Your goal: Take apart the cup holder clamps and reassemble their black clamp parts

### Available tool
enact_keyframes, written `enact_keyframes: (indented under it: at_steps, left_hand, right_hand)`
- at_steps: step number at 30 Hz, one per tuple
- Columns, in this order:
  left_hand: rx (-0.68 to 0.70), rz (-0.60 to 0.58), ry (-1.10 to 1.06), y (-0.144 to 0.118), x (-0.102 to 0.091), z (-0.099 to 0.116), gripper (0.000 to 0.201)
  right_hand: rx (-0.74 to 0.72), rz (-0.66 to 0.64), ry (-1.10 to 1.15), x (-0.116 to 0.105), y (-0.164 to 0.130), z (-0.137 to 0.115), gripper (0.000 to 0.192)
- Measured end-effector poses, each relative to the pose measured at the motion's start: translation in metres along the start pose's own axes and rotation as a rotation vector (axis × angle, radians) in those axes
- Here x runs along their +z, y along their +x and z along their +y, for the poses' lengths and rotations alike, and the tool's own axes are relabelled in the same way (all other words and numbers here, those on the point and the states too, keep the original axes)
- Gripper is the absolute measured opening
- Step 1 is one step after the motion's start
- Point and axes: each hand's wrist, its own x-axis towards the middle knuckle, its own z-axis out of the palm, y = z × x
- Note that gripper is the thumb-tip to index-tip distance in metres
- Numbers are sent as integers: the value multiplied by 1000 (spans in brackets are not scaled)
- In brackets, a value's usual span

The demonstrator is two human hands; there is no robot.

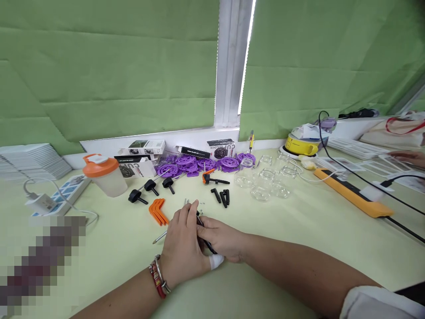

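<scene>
My left hand [182, 243] and my right hand [221, 239] meet at the middle of the pale green table [285, 230]. Together they pinch a small black part [207, 243], mostly hidden between the fingers. A thin metal-tipped tool [159, 238] pokes out to the left from under my left hand. Small screws [189, 203] lie just beyond my fingertips. Orange L-shaped pieces [157, 211] lie to the left, and black pegs [222, 196] a little farther back.
Purple round discs [195, 164] and small boxes [142, 148] line the back edge. Clear glass cups [265, 179] stand right of centre. An orange-lidded shaker [104, 175], a power strip [352, 192], cables, a yellow device [303, 144] and another person's hand [410, 157] are around.
</scene>
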Motion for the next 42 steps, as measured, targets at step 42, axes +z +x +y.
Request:
enact_keyframes:
  at_steps: [42]
  left_hand:
    - [-619,-831,-1344,26,-46,-53,43]
  right_hand:
    - [-571,302,-1278,-66,43,5,19]
